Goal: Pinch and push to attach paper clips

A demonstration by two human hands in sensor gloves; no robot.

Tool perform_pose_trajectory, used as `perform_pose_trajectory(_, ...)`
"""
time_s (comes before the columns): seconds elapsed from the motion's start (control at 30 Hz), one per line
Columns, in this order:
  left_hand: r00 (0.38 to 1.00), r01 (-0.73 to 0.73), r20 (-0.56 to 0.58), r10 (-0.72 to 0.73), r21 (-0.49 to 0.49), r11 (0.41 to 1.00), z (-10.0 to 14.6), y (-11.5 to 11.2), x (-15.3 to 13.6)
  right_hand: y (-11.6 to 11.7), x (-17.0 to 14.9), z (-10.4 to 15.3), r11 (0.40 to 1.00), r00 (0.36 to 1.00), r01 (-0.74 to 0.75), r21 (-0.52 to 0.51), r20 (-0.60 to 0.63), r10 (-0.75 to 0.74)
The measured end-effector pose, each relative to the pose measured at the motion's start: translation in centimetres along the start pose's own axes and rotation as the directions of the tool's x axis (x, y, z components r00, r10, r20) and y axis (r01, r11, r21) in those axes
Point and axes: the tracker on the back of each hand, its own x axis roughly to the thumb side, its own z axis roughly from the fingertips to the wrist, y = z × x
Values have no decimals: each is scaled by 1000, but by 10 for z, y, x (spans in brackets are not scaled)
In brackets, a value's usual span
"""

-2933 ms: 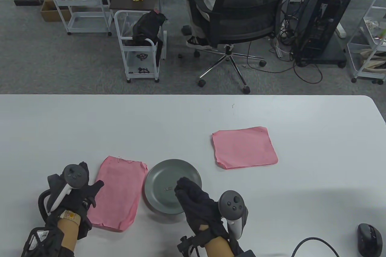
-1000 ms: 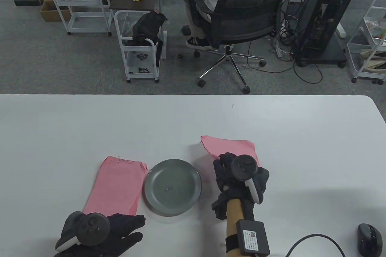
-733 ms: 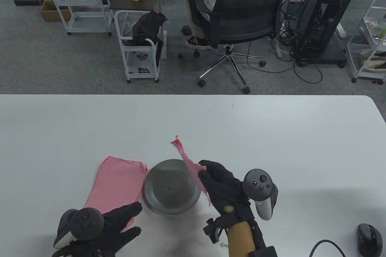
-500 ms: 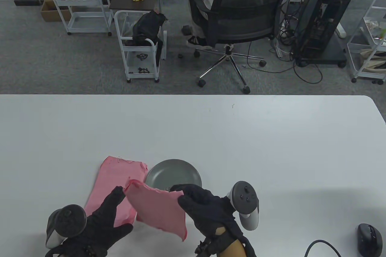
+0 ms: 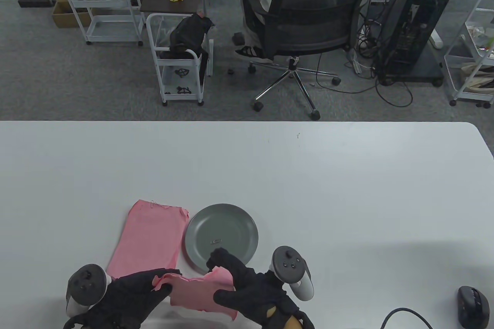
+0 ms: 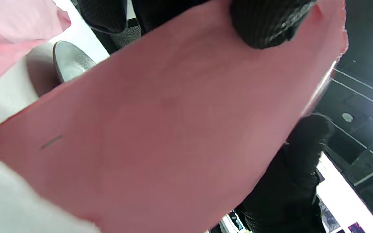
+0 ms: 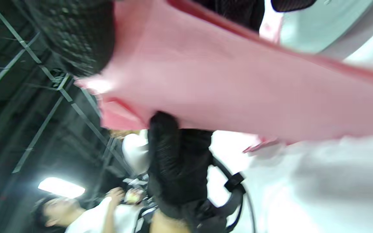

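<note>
**Both hands hold a pink stack in front of the grey plate**

We take the round grey metal plate [image 5: 221, 237] as our landmark. Nearest us, on the near side of the plate, our black-gloved left hand [image 5: 129, 298] and black-gloved right hand [image 5: 251, 290] hold a thin stack of pink paper sheets [image 5: 200, 292] between them, lifted off the white table [image 5: 347, 190]. Our left fingers are curled round the stack's left edge and pinch it; our right hand grips the right end, its fingers over the top edge and its thumb under the near edge. The held stack's long axis runs left to right, roughly parallel to the table's near edge. In the left wrist view the sheet [image 6: 173, 129] fills the frame, with a gloved fingertip [image 6: 267, 22] pressed on its upper edge. The right wrist view is blurred; it shows pink paper [image 7: 238, 87] and dark glove, little else.

Inside the plate, near its middle, lies a small silver paper clip [image 5: 215, 241], its long axis roughly left to right.

Just left of the plate, a second pink paper stack [image 5: 148, 238] lies flat, its long axis running away from us and leaning slightly right. A small clip [image 5: 154, 203] sits on its far edge, left of the plate's far rim.

Far to the plate's right, at the table's near edge, sits a black computer mouse [image 5: 472, 305].

Beyond the table, past the plate, a black mesh office chair [image 5: 320, 9] stands on grey carpet.
</note>
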Motion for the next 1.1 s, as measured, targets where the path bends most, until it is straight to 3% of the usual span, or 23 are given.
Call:
perform_pose_trajectory(0.07, 999, 28, 17, -28, 2, 1000, 1, 0, 1, 3, 4, 0, 991, 997, -71, -112, 19, 74)
perform_pose_trajectory(0.23, 993, 118, -13, -119, -14, 993, -1, -1, 0, 4, 13, 5, 942, 971, -218, -256, 44, 236)
perform_pose_trajectory(0.37, 978, 175, -101, -180, -63, 983, -5, -6, -9, 1, 2, 3, 935, 966, -251, -251, -12, 257)
perform_pose_trajectory(0.47, 984, 159, -78, -162, -45, 986, -4, -5, -5, 2, 6, 5, 945, 974, -208, -252, 31, 223)
perform_pose_trajectory(0.63, 985, 171, -21, -171, -9, 985, 0, -1, 8, 7, 20, 11, 907, 944, -265, -327, 105, 313)
perform_pose_trajectory(0.73, 969, 224, -93, -227, -41, 974, -1, -3, 5, 6, 16, 8, 887, 934, -325, -328, 37, 356)
perform_pose_trajectory(0.83, 967, 210, -131, -217, -66, 975, -4, -4, -5, 4, 6, 5, 915, 948, -308, -261, -5, 318)
perform_pose_trajectory(1.1, 979, 196, -48, -196, -9, 981, 1, 0, 11, 5, 23, 14, 891, 930, -322, -320, 72, 362)
